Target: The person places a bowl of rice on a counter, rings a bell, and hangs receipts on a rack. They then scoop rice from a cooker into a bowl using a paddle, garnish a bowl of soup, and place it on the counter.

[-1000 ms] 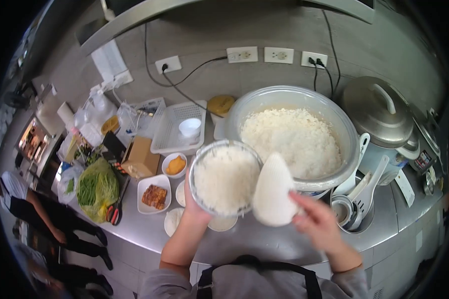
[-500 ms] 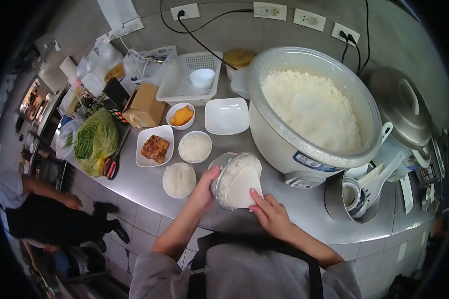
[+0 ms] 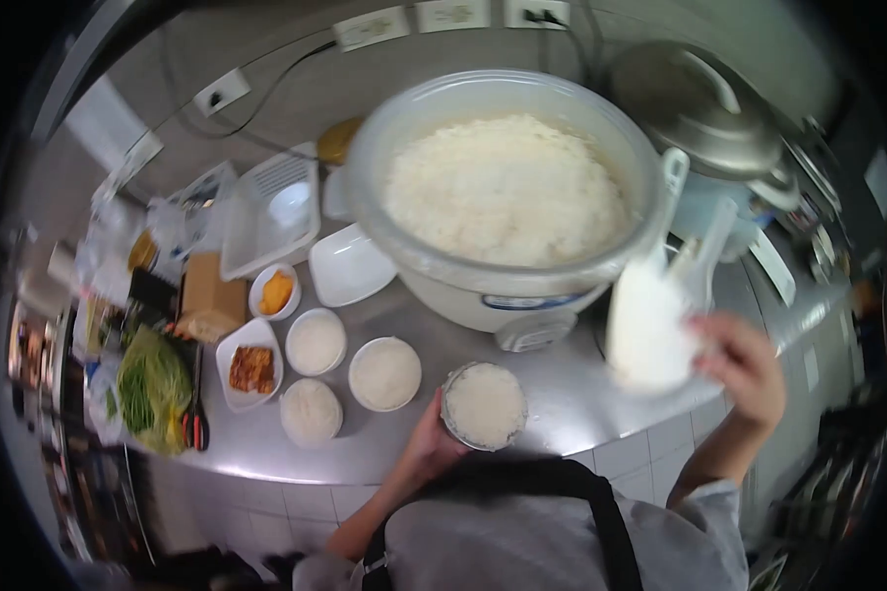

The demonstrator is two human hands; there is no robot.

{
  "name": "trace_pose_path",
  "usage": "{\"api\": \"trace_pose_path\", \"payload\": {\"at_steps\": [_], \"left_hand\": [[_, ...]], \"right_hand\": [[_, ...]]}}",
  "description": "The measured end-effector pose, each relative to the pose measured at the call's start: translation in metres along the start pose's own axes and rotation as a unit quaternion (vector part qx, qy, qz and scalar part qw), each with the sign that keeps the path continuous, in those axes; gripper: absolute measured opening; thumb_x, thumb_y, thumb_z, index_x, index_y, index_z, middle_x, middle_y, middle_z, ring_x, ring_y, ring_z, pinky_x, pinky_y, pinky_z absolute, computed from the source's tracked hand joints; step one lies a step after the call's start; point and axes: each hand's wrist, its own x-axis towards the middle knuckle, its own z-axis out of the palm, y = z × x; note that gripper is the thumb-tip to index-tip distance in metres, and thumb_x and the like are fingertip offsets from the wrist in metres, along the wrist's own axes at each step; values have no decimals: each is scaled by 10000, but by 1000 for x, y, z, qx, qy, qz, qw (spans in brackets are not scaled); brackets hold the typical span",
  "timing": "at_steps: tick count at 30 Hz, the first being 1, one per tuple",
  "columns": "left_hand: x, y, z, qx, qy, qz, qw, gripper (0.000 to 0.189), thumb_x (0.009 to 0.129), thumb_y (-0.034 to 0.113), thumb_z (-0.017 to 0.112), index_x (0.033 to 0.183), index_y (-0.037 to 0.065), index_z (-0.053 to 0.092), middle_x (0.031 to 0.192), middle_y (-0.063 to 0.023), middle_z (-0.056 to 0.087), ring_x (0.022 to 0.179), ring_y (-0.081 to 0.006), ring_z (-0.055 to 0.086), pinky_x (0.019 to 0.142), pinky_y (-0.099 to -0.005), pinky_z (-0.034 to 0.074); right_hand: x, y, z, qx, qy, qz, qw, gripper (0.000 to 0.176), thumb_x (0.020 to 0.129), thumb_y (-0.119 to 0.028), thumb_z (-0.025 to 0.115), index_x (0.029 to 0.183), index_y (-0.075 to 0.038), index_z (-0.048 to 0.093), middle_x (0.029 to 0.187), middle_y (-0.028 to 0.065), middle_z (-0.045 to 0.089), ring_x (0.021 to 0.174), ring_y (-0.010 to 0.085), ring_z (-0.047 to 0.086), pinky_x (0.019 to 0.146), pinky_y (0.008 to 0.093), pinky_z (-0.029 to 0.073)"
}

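Note:
My left hand (image 3: 438,438) is wrapped round the side of a small metal bowl (image 3: 485,406) filled with white rice, near the front edge of the counter. Off to the right, my right hand (image 3: 749,366) grips a flat white rice paddle (image 3: 648,330), smeared by motion, in front of the pot of utensils. Three white bowls of rice, one nearest the metal bowl (image 3: 384,374), one behind (image 3: 316,342) and one at the front (image 3: 311,412), stand to the left. Behind the hands is a large rice cooker (image 3: 493,313) full of rice.
Left on the steel counter (image 3: 384,448) are a dish of browned meat (image 3: 253,370), a bowl of orange food (image 3: 276,293), a white square dish (image 3: 353,266) and a bag of greens (image 3: 155,384). A metal lid (image 3: 699,108) stands at the back right.
My right hand has carried the paddle away from the metal bowl to the right. The metal bowl is now upright, its rice surface level. A third rice bowl is uncovered. The view has turned.

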Motion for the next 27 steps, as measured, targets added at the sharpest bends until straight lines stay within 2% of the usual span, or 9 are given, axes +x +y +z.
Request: {"api": "trace_pose_path", "payload": {"at_steps": [2,4,8,12,15,17,21,24,27], "left_hand": [[16,-13,-35,41,-34,-12,999,464,892,345,294,1232,30,321,1258,-99,372,1161,-238,352,951,-383,306],[19,-16,-67,318,-52,146,935,484,888,350,308,1235,12,311,1277,-122,340,1162,-253,347,960,-398,286],[-13,-15,-31,178,203,234,934,529,889,398,279,1234,-2,314,1238,-151,384,1152,-246,359,981,-368,242],[-40,-3,13,267,75,341,898,540,899,401,240,1243,-14,285,1264,-154,341,1161,-248,340,997,-360,214],[-38,6,26,323,42,389,862,580,887,444,228,1218,-22,326,1235,-176,373,1147,-261,358,983,-380,231],[-38,10,29,327,42,421,845,538,893,409,255,1193,-27,350,1206,-176,405,1131,-259,378,968,-384,255],[-44,8,36,379,103,480,784,442,899,317,300,1141,-38,403,1181,-169,431,1118,-238,394,953,-370,285],[-51,7,38,414,133,477,764,337,887,208,347,1101,-33,445,1160,-155,449,1106,-211,405,932,-352,317],[-59,5,36,427,148,496,742,261,873,131,376,1076,5,481,1142,-115,468,1074,-194,427,926,-326,320]], "right_hand": [[-8,5,-20,-94,188,51,976,334,727,-76,606,1044,-27,511,619,-3,469,576,58,434,523,182,358],[-17,3,-35,-249,279,152,915,325,704,-124,630,997,-52,509,566,26,494,546,101,496,522,209,384],[-31,33,-49,-490,166,210,830,199,674,-170,605,826,-45,570,687,136,600,689,310,583,581,354,453],[17,74,-34,-642,-67,325,691,106,664,-118,535,661,-55,620,680,112,609,678,255,603,582,365,460],[38,116,-25,-672,-178,167,699,130,681,-105,503,654,-49,618,697,116,605,679,233,603,552,359,460],[56,124,-35,-614,-84,62,783,119,684,-93,494,750,-39,578,726,142,587,674,288,576,603,402,428],[141,85,-107,-495,300,-104,809,150,719,-69,447,847,-33,516,784,159,533,751,314,531,663,411,427],[222,109,-156,-599,355,-158,700,264,728,-84,461,978,-24,519,940,172,510,876,328,496,740,396,420],[273,136,-178,-579,295,17,760,424,766,-198,515,1157,-61,425,1031,173,495,968,332,483,796,406,417]]}}
